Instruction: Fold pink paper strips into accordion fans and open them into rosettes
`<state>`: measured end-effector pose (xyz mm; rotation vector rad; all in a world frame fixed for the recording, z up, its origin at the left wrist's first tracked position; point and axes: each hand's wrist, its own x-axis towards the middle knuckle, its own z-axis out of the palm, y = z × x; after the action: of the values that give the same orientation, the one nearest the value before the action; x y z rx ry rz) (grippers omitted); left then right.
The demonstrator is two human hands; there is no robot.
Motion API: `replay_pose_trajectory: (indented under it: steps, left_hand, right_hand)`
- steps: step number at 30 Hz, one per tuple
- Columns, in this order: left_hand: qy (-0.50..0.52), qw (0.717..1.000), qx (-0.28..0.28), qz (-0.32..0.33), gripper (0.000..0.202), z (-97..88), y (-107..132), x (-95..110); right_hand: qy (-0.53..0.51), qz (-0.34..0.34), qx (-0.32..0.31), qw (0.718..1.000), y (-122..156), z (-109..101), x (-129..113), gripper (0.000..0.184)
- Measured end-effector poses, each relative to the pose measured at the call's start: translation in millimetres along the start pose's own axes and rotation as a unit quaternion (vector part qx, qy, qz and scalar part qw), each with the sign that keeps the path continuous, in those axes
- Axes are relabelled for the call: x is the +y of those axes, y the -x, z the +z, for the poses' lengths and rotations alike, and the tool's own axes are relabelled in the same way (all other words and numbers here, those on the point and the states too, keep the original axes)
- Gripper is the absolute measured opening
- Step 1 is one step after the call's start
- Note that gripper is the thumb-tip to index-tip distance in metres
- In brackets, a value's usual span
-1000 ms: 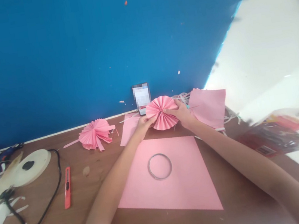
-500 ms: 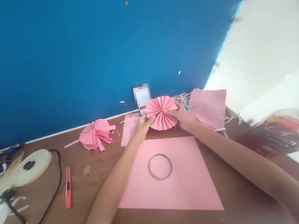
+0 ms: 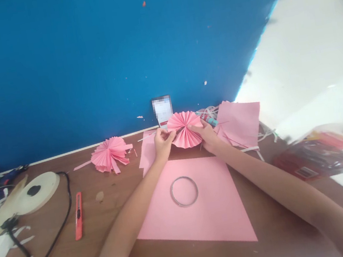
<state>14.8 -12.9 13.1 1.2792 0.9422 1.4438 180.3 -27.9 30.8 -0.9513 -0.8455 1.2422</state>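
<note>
Both my hands hold a pink pleated paper rosette [image 3: 185,129] upright near the blue wall. My left hand [image 3: 163,142] pinches its left edge with closed fingers. My right hand [image 3: 207,135] grips its right edge, fingers curled on the paper. Below my hands a large pink paper sheet [image 3: 217,212] lies flat on the brown table, with a metal ring [image 3: 184,191] resting on it. A second pink rosette [image 3: 109,154] lies on the table to the left.
More pink sheets [image 3: 240,122] lie at the right by white paper strips. A red utility knife [image 3: 77,209], a tape roll [image 3: 34,191] and a black cable [image 3: 54,234] sit at the left. A plastic bag [image 3: 321,150] lies at the right. A small card [image 3: 162,110] leans against the wall.
The rosette has dropped slightly and folded in a little on its left. My left hand moved up and closed tighter on its edge.
</note>
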Motion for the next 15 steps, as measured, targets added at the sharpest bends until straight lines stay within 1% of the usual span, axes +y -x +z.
replay_pose_trajectory:
  steps: [3, 6, 8, 10, 15]
  left_hand:
    - [-0.026, 0.999, -0.003, 0.025, 0.031, 1.5, 3.2, 2.9]
    - [-0.083, 0.994, -0.035, 0.064, 0.023, 2.7, 5.6, 6.7]
    - [-0.114, 0.988, -0.061, 0.083, 0.021, 2.9, 6.0, 8.7]
    - [-0.136, 0.984, -0.079, 0.085, 0.024, 2.6, 5.6, 9.5]
    - [-0.170, 0.978, -0.098, 0.069, 0.028, 1.1, 3.2, 6.3]
  right_hand:
    - [0.002, -0.010, 0.007, 1.000, -2.3, -2.4, 5.1, 0.046]
    - [0.012, -0.020, 0.024, 0.999, -5.8, -6.7, 9.3, 0.046]
    - [0.018, -0.025, 0.027, 0.999, -7.7, -9.0, 10.7, 0.047]
    - [0.023, -0.029, 0.027, 0.999, -8.5, -10.3, 11.1, 0.047]
    - [0.043, -0.034, 0.028, 0.998, -6.9, -10.1, 10.3, 0.046]
